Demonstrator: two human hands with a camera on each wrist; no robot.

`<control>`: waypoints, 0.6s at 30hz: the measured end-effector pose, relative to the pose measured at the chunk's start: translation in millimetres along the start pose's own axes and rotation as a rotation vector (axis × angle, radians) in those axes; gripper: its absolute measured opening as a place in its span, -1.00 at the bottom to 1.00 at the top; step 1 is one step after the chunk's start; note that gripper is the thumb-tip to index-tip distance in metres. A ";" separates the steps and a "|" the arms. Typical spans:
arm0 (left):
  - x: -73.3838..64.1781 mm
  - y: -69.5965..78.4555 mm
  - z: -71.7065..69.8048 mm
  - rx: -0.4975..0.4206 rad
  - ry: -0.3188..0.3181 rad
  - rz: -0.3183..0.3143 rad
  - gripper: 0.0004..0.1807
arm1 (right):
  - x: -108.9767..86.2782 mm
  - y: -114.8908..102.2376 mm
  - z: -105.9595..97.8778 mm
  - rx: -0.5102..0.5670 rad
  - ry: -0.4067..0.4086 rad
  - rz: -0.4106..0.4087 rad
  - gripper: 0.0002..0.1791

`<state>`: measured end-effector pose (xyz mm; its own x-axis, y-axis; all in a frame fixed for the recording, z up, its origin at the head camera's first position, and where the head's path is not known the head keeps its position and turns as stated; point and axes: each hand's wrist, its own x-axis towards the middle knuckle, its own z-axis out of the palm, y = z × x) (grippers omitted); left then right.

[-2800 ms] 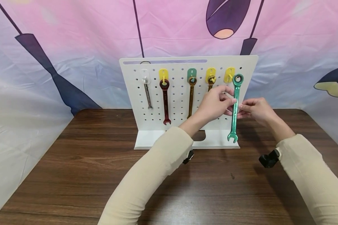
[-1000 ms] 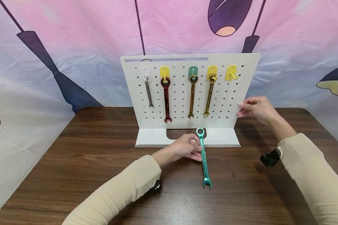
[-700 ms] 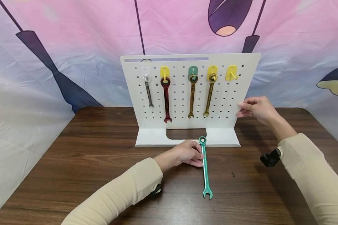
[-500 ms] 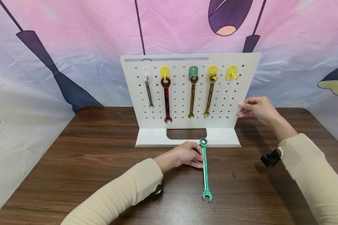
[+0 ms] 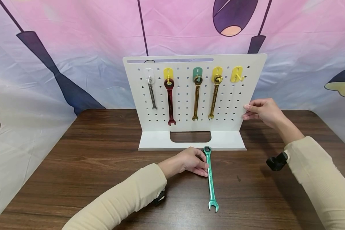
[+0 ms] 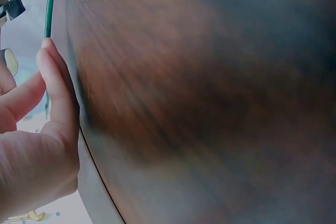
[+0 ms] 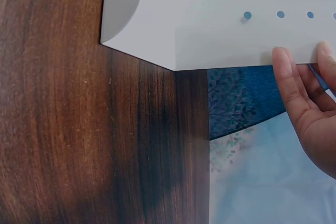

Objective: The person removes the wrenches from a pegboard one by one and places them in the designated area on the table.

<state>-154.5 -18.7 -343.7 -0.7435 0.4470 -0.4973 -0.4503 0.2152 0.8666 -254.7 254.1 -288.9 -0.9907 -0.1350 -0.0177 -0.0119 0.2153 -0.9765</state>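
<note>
My left hand [image 5: 193, 162] pinches a green ratchet wrench [image 5: 210, 182] by its shaft, in front of the white pegboard stand [image 5: 155, 140]. Its ring end points to the board and its open jaw toward me. In the left wrist view the green wrench [image 6: 51, 3] shows edge-on beyond the fingers [image 6: 60, 93], close over the table. At the board's right edge my right hand [image 5: 261, 110] grips the rim between thumb and fingers. The right wrist view has the fingertips [image 7: 282, 61] of that hand on the edge of the pegboard [image 7: 220, 40].
On the board hang a small silver wrench [image 5: 152, 95], a red wrench [image 5: 170, 102] and two gold wrenches [image 5: 196, 100], each on its hook. A yellow hook [image 5: 237, 75] at the right bears nothing. Behind the wooden table [image 5: 89, 153] hangs a patterned cloth [image 5: 172, 28].
The green wrench has come away from the board's right side, down and left, then a little nearer to me, held in my left hand. My right hand stays at the board's edge.
</note>
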 end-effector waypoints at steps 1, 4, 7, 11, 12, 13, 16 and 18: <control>-0.2 -0.6 0.4 -0.001 -0.005 -0.004 -0.84 | -0.3 -0.2 0.0 -0.001 0.000 0.000 -0.82; -0.1 -2.4 1.2 0.002 -0.013 -0.014 -0.82 | -0.9 -0.7 0.1 -0.003 0.000 0.002 -0.82; 0.2 -3.6 1.9 0.016 -0.007 -0.014 -0.82 | -0.9 -0.9 0.1 0.000 0.001 0.005 -0.83; 0.0 -2.8 3.1 0.024 0.011 -0.013 -0.83 | -0.9 -1.2 0.6 0.003 0.001 0.006 -0.82; -0.2 -2.5 3.5 0.026 0.014 -0.014 -0.83 | -1.1 -1.4 0.7 0.003 -0.001 0.005 -0.82; -0.6 -2.1 4.0 0.028 0.020 -0.016 -0.83 | -1.2 -1.6 0.8 0.003 -0.001 0.005 -0.81; -1.4 -1.0 4.5 0.037 0.030 -0.030 -0.82 | -1.5 -1.8 0.7 0.004 -0.002 0.005 -0.81; -2.5 0.0 4.9 0.050 0.035 -0.037 -0.82 | -1.5 -1.5 0.3 0.003 -0.001 0.007 -0.81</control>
<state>-150.2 -15.6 -342.2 -0.7442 0.4076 -0.5291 -0.4531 0.2739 0.8483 -253.2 253.7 -287.5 -0.9906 -0.1345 -0.0251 -0.0043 0.2137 -0.9769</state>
